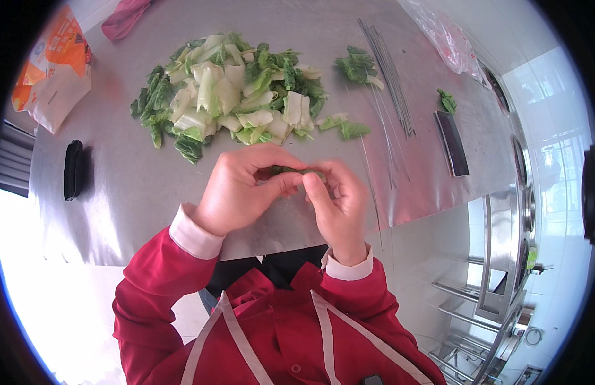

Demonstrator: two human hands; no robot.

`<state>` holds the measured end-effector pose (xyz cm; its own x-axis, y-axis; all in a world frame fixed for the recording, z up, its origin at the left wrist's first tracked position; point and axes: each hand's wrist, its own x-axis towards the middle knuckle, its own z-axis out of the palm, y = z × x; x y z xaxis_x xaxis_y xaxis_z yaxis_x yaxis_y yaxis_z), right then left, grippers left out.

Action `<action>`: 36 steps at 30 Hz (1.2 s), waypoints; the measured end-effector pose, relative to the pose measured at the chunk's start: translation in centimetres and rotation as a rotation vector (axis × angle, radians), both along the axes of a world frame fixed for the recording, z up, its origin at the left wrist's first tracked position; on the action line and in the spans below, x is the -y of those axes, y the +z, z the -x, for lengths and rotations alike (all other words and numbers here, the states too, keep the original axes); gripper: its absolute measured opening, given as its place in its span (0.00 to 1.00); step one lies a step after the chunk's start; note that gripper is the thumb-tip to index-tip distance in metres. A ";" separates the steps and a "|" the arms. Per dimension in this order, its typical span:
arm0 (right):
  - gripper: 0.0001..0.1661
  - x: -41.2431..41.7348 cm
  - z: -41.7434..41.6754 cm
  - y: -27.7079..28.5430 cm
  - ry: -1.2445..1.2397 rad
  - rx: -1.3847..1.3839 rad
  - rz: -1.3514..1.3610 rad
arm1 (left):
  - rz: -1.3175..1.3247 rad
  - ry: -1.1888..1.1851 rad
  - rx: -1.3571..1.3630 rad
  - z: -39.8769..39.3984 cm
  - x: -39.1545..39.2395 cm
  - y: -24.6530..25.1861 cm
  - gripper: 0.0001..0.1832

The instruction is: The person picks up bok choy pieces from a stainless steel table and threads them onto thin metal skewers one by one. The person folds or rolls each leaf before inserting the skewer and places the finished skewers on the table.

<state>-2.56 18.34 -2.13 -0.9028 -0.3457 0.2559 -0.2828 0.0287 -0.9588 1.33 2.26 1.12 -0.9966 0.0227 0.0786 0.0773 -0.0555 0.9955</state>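
My left hand point(252, 185) and my right hand point(336, 202) meet above the front of a metal table, fingertips close together. Between them they pinch a small dark green leaf piece point(290, 169), mostly hidden by the fingers. Just beyond them lies a large heap of cut leafy cabbage point(225, 91), pale stems mixed with green leaves. To its right are a smaller leaf piece point(350, 129) and a leafy bunch point(356, 65) touching thin metal skewers point(386, 130). A bundle of metal skewers point(389, 77) lies beside that bunch.
On the metal table point(172, 211), a smartphone point(451, 144) and a leaf scrap point(446, 101) lie right, a black case point(73, 170) left. An orange and white bag point(57, 72) and a pink cloth point(124, 19) are far left; a clear plastic bag point(444, 41) is far right.
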 end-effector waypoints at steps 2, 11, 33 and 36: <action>0.13 0.4 -0.3 0.8 -0.015 0.084 0.151 | -0.022 0.027 0.052 0.0 0.1 0.0 0.06; 0.10 0.8 0.1 0.7 0.054 -0.199 0.052 | -0.146 0.006 0.181 0.2 0.1 0.3 0.08; 0.15 0.3 0.1 0.5 0.013 -0.130 0.101 | 0.079 -0.022 0.141 -0.1 0.2 0.2 0.08; 0.16 0.9 0.1 1.5 0.074 -0.326 -0.014 | 0.017 0.049 0.174 0.0 -0.1 0.3 0.09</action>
